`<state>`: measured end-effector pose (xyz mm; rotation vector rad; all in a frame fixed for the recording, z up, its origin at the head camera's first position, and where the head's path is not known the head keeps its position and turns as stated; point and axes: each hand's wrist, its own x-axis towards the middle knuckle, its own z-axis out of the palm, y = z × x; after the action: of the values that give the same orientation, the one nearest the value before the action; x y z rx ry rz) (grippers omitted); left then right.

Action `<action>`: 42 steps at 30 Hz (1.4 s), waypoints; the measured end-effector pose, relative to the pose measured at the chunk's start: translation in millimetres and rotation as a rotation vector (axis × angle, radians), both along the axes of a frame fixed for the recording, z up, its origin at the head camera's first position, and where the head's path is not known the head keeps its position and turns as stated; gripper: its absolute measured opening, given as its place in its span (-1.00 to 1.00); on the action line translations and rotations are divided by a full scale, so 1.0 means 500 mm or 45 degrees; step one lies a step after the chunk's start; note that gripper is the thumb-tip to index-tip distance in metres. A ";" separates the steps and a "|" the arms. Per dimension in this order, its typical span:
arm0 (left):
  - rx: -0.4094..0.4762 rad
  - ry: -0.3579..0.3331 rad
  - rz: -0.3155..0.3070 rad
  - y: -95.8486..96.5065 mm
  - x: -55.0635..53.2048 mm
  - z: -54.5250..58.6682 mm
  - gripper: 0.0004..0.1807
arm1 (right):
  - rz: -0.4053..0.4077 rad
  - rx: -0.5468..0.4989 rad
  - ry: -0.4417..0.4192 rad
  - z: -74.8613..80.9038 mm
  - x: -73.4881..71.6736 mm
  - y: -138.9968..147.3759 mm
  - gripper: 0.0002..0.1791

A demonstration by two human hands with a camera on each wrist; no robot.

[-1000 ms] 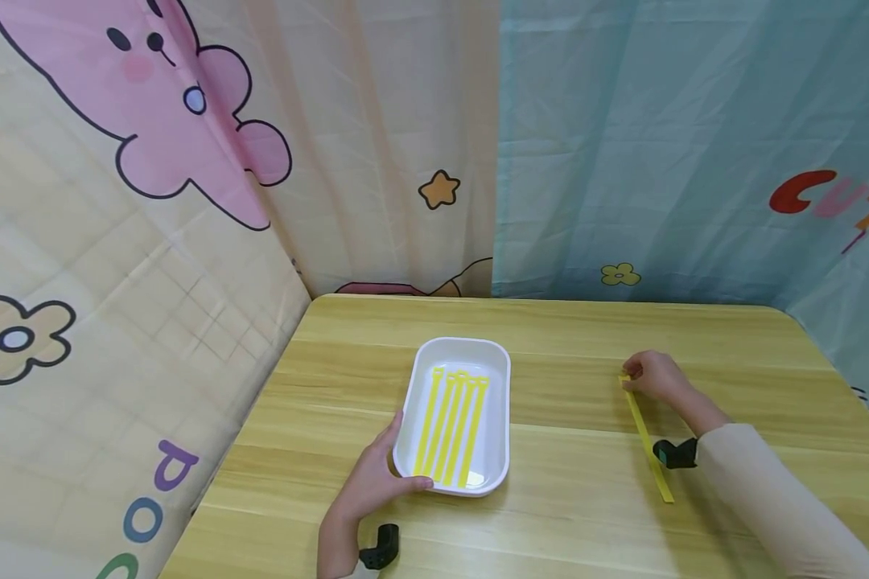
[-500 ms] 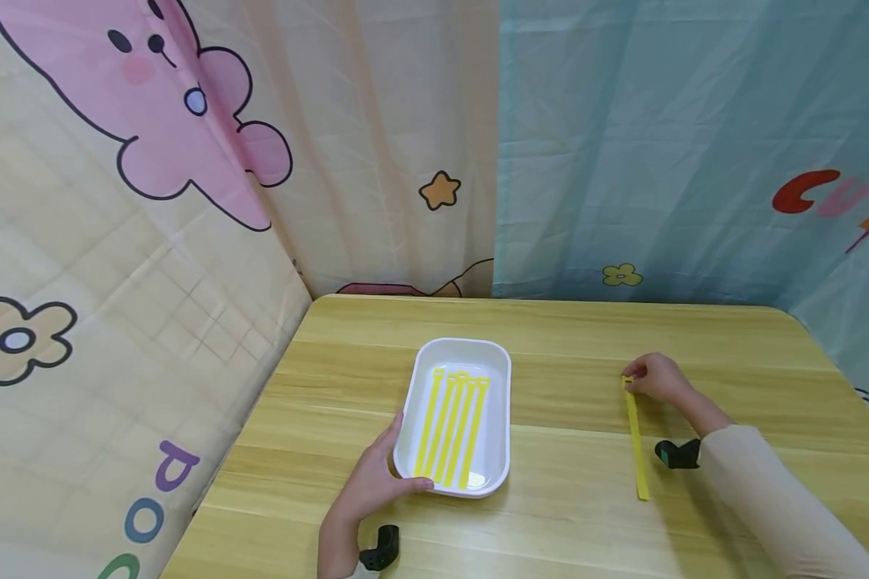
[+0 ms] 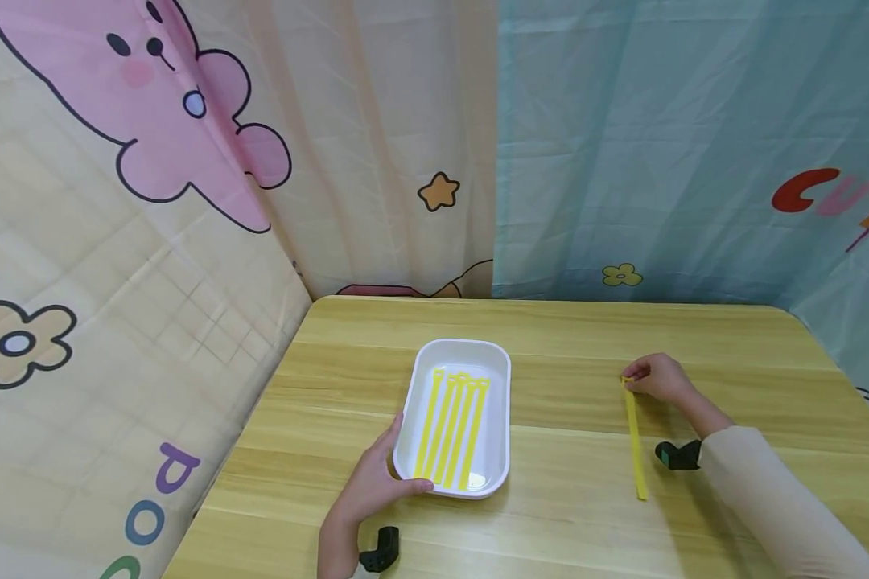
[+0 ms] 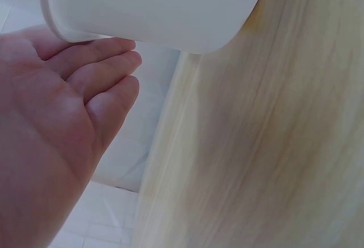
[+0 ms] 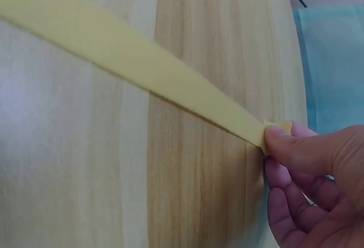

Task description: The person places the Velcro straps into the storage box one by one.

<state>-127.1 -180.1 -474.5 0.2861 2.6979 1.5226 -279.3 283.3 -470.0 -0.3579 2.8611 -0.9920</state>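
At the near left corner of a white tray (image 3: 496,426), my left hand (image 3: 368,481) grips it, thumb over the near rim and fingers along the left side. In the left wrist view, the fingers lie against the tray's (image 4: 153,9) outer rim. Several yellow hook-and-loop straps (image 3: 449,430) lie lengthwise, side by side in the tray, their wider heads at the far end. Over to the right, my right hand (image 3: 657,378) pinches another yellow strap (image 3: 635,442) by its head between thumb and fingertips. Its long flat tail stretches back toward me; the fingers partly cover the head.
The wooden table (image 3: 565,346) has its far edge against a hanging printed curtain (image 3: 376,145), with a blue curtain (image 3: 681,161) at the right. Bare wood lies between the tray and the right hand. A black camera mount (image 3: 677,455) sits on the right wrist.
The tail of the strap in my right hand has swung to the left, so the strap now points more straight back. Both hands and the tray have barely moved.
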 end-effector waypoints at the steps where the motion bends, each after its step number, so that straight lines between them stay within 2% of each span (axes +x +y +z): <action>1: 0.001 -0.002 -0.002 0.000 0.000 0.000 0.29 | -0.009 0.005 0.004 0.000 0.001 0.000 -0.85; 7: 0.001 -0.009 -0.011 0.002 0.000 0.001 0.28 | -0.047 -0.007 0.003 0.003 0.008 0.002 -0.85; 12: -0.011 -0.003 0.000 0.001 -0.001 0.002 0.30 | -0.062 -0.064 -0.073 0.018 0.011 0.002 -0.80; 21: -0.018 0.002 -0.011 0.003 -0.003 0.005 0.30 | -0.009 -0.307 -0.258 0.078 0.023 0.009 -0.64; 28: 0.017 0.017 -0.020 0.004 -0.005 0.006 0.27 | 0.006 -0.427 -0.379 0.145 0.025 0.010 -0.54; 34: 0.016 0.022 -0.018 0.004 -0.007 0.004 0.27 | -0.049 -0.449 -0.322 0.206 0.029 -0.019 -0.44; 42: 0.024 -0.018 0.004 0.005 -0.001 0.002 0.26 | -0.083 -0.362 -0.214 0.273 0.025 -0.076 -0.42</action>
<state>-127.5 -177.7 -473.8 0.2713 2.6756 1.5460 -266.9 245.2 -333.7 -0.1913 2.6006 -1.3748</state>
